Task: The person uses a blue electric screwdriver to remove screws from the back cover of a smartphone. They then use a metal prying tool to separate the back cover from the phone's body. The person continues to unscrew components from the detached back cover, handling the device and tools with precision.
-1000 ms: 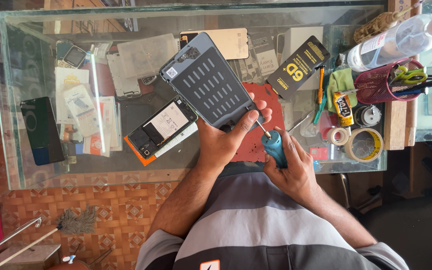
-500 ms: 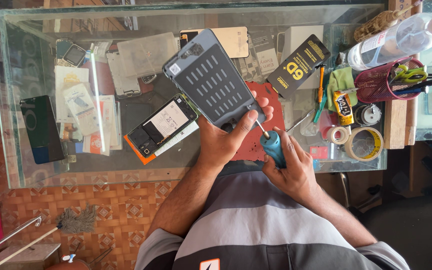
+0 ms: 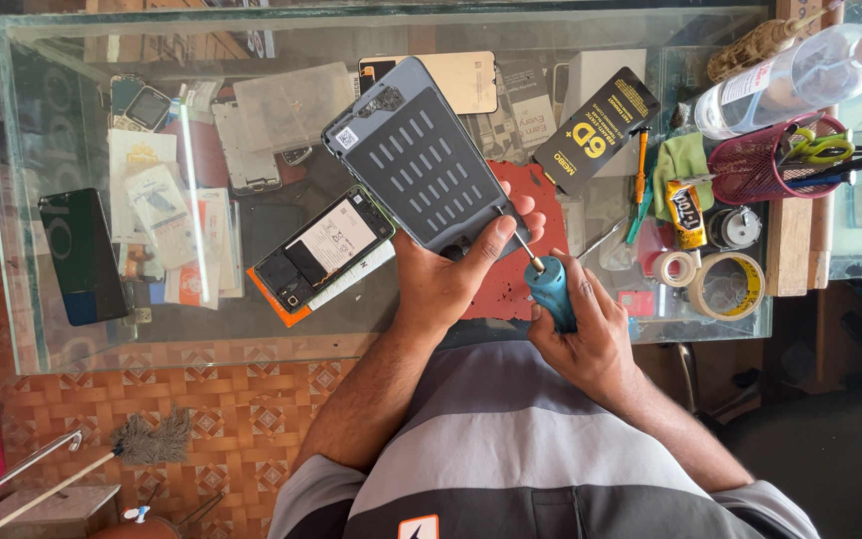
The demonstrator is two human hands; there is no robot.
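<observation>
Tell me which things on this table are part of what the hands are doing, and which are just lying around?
In use:
left hand holding the grey phone back panel
right hand gripping the blue-handled screwdriver

Lying about:
opened phone
black phone
tape rolls
glue tube
red mesh pen holder
spray bottle
black box

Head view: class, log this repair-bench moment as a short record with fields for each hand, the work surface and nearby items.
Left hand: left hand grips the lower end of a grey slotted phone back panel, tilted above the table.
Right hand: right hand holds a blue-handled screwdriver, its tip at the panel's lower corner.
Surface: glass-topped table.
Nearby: opened phone with orange edge; red mat; black phone; rolls of tape; red mesh pot of tools; clear plastic bottle.
</observation>
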